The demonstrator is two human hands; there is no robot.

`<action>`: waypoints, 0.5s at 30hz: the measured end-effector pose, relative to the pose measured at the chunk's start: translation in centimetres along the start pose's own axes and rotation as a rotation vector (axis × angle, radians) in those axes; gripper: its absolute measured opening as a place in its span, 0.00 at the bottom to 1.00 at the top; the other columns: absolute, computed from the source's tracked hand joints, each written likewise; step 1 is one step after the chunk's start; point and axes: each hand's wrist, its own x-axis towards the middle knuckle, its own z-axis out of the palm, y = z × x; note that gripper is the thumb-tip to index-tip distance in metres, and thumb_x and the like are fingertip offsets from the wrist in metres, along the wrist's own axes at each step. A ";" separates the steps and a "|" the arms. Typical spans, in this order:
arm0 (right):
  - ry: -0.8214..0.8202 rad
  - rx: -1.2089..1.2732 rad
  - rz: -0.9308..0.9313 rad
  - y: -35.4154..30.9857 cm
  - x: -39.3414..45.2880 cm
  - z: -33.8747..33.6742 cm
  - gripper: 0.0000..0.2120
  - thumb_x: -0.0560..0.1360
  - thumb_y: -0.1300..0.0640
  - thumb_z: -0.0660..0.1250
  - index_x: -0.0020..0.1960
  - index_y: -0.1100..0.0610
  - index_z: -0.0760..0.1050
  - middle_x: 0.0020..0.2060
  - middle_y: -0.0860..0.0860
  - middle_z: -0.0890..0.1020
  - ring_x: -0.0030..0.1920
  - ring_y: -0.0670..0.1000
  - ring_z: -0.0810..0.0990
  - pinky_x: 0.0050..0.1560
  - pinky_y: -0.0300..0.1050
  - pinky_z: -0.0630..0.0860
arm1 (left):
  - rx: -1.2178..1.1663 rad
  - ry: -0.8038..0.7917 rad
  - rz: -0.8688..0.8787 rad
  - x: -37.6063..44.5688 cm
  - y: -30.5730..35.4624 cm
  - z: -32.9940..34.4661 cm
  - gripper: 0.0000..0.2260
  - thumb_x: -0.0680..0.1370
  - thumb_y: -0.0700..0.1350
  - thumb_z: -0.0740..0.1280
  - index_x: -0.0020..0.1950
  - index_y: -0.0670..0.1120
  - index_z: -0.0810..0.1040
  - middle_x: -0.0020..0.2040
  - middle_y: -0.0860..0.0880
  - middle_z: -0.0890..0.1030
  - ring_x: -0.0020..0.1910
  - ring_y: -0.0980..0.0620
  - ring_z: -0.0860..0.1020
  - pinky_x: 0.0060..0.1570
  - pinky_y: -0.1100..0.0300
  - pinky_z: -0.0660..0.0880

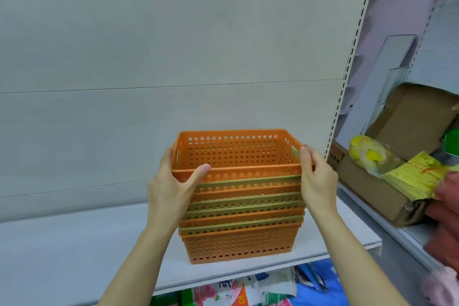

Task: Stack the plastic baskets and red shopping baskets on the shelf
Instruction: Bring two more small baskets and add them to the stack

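Note:
A nested stack of perforated plastic baskets (238, 241), orange and olive-green in turn, stands on the white shelf (74, 256) near its right end. The top orange basket (236, 154) sits highest in the stack. My left hand (171, 189) grips its left rim, thumb across the front edge. My right hand (316, 179) holds its right side by the handle slot. No red shopping baskets are in view.
The shelf's pale back panel rises behind the stack, with a slotted upright (347, 77) on the right. Beyond it, a neighbouring shelf holds cardboard boxes (372, 189), yellow paper bundles (417, 176) and red goods. Colourful packages (248, 290) lie below the shelf.

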 end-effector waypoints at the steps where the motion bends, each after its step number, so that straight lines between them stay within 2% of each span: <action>1: 0.013 0.011 0.005 -0.1 -0.1 0.3 0.22 0.82 0.45 0.53 0.65 0.57 0.75 0.53 0.49 0.81 0.54 0.49 0.78 0.49 0.43 0.68 | -0.020 0.007 0.002 -0.1 -0.3 0.3 0.31 0.73 0.58 0.73 0.73 0.53 0.68 0.46 0.66 0.71 0.46 0.58 0.72 0.46 0.63 0.67; 4: 0.031 0.022 0.013 -0.4 -0.2 0.8 0.21 0.83 0.48 0.53 0.65 0.59 0.74 0.53 0.50 0.80 0.57 0.50 0.76 0.52 0.43 0.68 | -0.055 0.032 -0.002 -0.1 -1.3 1.0 0.33 0.72 0.58 0.74 0.73 0.50 0.68 0.48 0.64 0.74 0.46 0.58 0.73 0.40 0.71 0.66; 6: 0.051 0.026 0.026 -0.2 -0.1 1.2 0.20 0.83 0.48 0.52 0.64 0.57 0.74 0.52 0.50 0.80 0.54 0.52 0.77 0.49 0.42 0.67 | -0.090 0.044 -0.016 -0.3 -1.6 1.3 0.36 0.71 0.58 0.74 0.76 0.49 0.66 0.51 0.58 0.75 0.47 0.58 0.73 0.42 0.71 0.66; 8: 0.070 0.039 0.053 0.3 -0.1 1.6 0.18 0.83 0.49 0.52 0.64 0.56 0.74 0.47 0.48 0.79 0.49 0.49 0.78 0.44 0.41 0.66 | -0.102 0.049 -0.008 -0.3 -2.0 1.6 0.37 0.71 0.58 0.73 0.76 0.49 0.65 0.52 0.57 0.75 0.48 0.58 0.73 0.43 0.72 0.65; 10: 0.088 0.043 0.077 0.3 -0.1 1.9 0.17 0.84 0.50 0.52 0.63 0.56 0.73 0.42 0.43 0.77 0.42 0.40 0.76 0.39 0.36 0.67 | -0.111 0.053 -0.006 -0.2 -2.0 1.8 0.37 0.71 0.58 0.73 0.77 0.49 0.65 0.54 0.57 0.75 0.50 0.58 0.73 0.47 0.70 0.67; 11: 0.098 0.041 0.080 0.4 0.0 2.1 0.16 0.84 0.51 0.51 0.63 0.56 0.73 0.41 0.41 0.76 0.41 0.37 0.75 0.38 0.33 0.67 | -0.120 0.052 -0.013 -0.1 -2.1 1.9 0.37 0.71 0.58 0.73 0.77 0.49 0.65 0.55 0.58 0.75 0.51 0.59 0.73 0.47 0.72 0.67; 13: 0.124 0.049 0.072 0.4 0.0 2.7 0.18 0.83 0.50 0.51 0.64 0.56 0.73 0.41 0.42 0.77 0.41 0.39 0.76 0.37 0.35 0.67 | -0.144 0.053 -0.030 0.1 -2.2 2.0 0.36 0.72 0.57 0.74 0.76 0.51 0.64 0.55 0.60 0.74 0.49 0.61 0.73 0.43 0.78 0.65; 15: 0.155 0.052 0.062 0.8 0.1 3.2 0.20 0.82 0.49 0.49 0.64 0.57 0.73 0.43 0.46 0.78 0.41 0.41 0.76 0.40 0.39 0.66 | -0.171 0.054 -0.040 0.3 -2.5 2.3 0.36 0.72 0.57 0.74 0.76 0.53 0.64 0.52 0.64 0.73 0.45 0.68 0.73 0.41 0.80 0.65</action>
